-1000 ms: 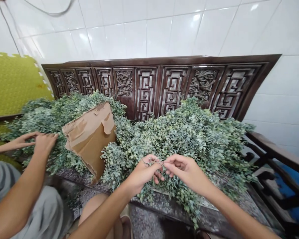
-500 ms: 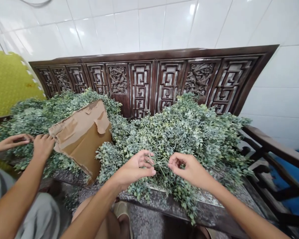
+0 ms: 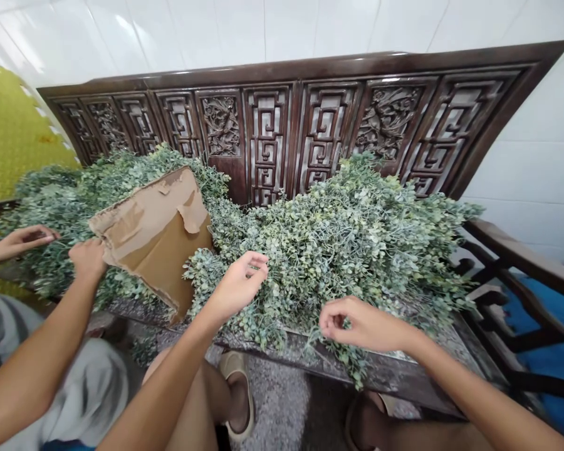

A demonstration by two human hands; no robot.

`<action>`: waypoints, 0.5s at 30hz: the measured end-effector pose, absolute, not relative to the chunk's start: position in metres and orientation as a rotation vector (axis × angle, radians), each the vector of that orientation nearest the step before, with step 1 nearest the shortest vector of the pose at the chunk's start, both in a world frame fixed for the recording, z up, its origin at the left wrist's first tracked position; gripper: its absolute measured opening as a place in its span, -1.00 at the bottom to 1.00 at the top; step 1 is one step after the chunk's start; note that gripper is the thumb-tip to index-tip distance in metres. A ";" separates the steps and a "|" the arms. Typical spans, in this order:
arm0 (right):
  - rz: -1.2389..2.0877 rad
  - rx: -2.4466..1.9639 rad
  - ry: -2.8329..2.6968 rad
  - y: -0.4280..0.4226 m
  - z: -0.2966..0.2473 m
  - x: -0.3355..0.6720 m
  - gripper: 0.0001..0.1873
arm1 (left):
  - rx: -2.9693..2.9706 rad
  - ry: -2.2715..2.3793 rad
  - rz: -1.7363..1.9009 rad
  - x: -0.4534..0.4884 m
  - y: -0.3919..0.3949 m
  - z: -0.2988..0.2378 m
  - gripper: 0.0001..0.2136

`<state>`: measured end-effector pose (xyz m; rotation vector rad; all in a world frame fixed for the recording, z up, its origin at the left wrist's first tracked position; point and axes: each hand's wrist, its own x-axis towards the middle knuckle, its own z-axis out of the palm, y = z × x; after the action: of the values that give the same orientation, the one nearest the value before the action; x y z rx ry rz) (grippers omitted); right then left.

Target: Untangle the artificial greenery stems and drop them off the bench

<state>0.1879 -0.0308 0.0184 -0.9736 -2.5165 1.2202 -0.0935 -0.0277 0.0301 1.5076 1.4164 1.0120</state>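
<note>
Two-handed at leafy greenery (image 3: pixel 357 232).
Holds left hand (image 3: pixel 237 285) and right hand (image 3: pixel 364 321) apart with curled fingers (image 3: pixel 331 311); cannot tell whether grasping anything.

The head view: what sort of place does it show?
Probably a room at home: a carved wooden bench heaped with artificial-looking greenery, a white tiled wall and a yellow foam mat.

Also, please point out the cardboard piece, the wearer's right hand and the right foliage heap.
Cardboard piece (image 3: pixel 162 237): head view, near its centre.
Wearer's right hand (image 3: pixel 367 321): head view, back of hand.
Right foliage heap (image 3: pixel 350 241): head view, leafy middle.
</note>
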 end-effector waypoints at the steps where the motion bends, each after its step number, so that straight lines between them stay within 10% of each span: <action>1: 1.232 -0.948 -2.577 -0.035 0.016 0.185 -0.79 | 1.542 1.447 0.998 -0.094 -0.028 0.030 -0.76; 15: 1.071 -1.180 -3.329 -0.082 -0.063 0.151 -0.77 | 2.030 1.726 0.705 -0.092 -0.027 0.022 -0.80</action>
<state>0.1511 -0.0819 -0.0633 -1.1797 -3.3293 1.0710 -0.0916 -0.0266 0.0222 2.0302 1.7257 0.7047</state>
